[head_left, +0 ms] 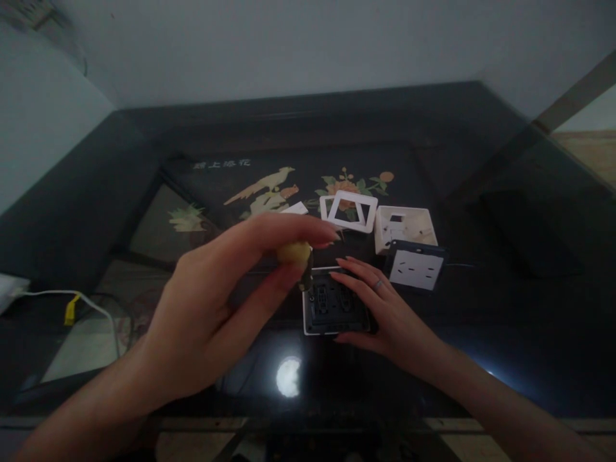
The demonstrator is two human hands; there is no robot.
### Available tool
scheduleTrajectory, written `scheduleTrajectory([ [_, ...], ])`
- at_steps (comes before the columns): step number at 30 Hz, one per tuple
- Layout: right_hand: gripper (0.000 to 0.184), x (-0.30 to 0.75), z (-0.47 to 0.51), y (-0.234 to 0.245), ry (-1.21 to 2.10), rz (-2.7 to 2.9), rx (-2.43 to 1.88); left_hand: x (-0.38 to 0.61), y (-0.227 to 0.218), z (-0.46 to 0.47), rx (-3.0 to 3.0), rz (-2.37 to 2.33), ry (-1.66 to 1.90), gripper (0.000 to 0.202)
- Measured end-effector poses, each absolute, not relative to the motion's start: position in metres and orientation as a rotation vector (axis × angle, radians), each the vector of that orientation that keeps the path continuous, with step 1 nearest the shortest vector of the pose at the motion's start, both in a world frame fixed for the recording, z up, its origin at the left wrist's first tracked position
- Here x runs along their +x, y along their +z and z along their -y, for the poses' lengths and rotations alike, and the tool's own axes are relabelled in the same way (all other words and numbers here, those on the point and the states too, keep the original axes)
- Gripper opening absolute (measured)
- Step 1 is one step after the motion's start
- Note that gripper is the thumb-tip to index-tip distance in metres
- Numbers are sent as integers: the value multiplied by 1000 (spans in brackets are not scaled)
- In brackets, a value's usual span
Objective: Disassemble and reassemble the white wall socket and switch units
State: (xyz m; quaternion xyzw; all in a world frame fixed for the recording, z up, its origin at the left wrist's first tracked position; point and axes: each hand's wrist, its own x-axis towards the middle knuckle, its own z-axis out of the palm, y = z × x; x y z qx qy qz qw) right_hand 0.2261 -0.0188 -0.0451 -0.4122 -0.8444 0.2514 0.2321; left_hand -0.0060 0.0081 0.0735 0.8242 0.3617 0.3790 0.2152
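While a thin white cable (52, 292) with a yellow tag (71, 310) curls at the far left, well apart from the action, look at the left hand (202, 308): thumb and forefinger pinch the yellow handle of a dark-shafted screwdriver (294, 253). It points at the left side of a square black plastic plate with a white rim (333, 321), lying mid-table; I can't tell whether the tip is seated. The trick, I'd say, is keeping that shaft upright, pressing evenly and turning with the fingertips so it doesn't skid. And the right hand (385, 314) grips the plate's right half, fingers at the far edge, thumb at the near one: just the bracing this needs. Beyond those fingers sit two overlapping white square frames (371, 213), then an open white plastic box (384, 239) with a white-faced, black-edged socket panel (416, 269) tilted at its near side, so the knuckles have little play that way. Better room lies nearer: dark glossy tabletop (510, 308) stretches along the front and off right, its front edge well apart from the plate.
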Motion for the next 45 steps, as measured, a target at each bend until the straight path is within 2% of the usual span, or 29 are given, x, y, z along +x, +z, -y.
scheduleTrajectory([
  [3,79,226,19,-45,689,2316,-1129,-5,69,-10,2290,-1003,1203,18],
  [5,79,226,19,-45,684,2320,-1130,-5,67,-11,2291,-1012,1262,19],
  [10,80,226,18,-46,658,2341,-1119,-7,74,-9,2257,-1136,1012,33],
  [13,79,226,18,-47,642,2344,-1109,-7,77,-9,2307,-1099,994,25],
  [17,79,226,18,-47,649,2330,-1110,-7,74,-10,2348,-1122,1146,15],
  [24,79,226,19,-46,659,2338,-1124,-9,80,-7,2345,-1119,963,35],
  [30,80,227,19,-47,629,2345,-1111,-8,79,-6,2391,-1095,1088,12],
  [33,80,227,19,-46,634,2345,-1116,-9,78,-7,2372,-1157,1101,17],
  [37,81,227,19,-47,653,2344,-1124,-9,82,-1,2357,-1163,950,28],
  [40,82,227,19,-48,656,2331,-1116,-6,83,1,2354,-1167,916,26],
  [45,82,227,19,-49,645,2330,-1109,-6,71,-8,2349,-1011,1161,14],
])
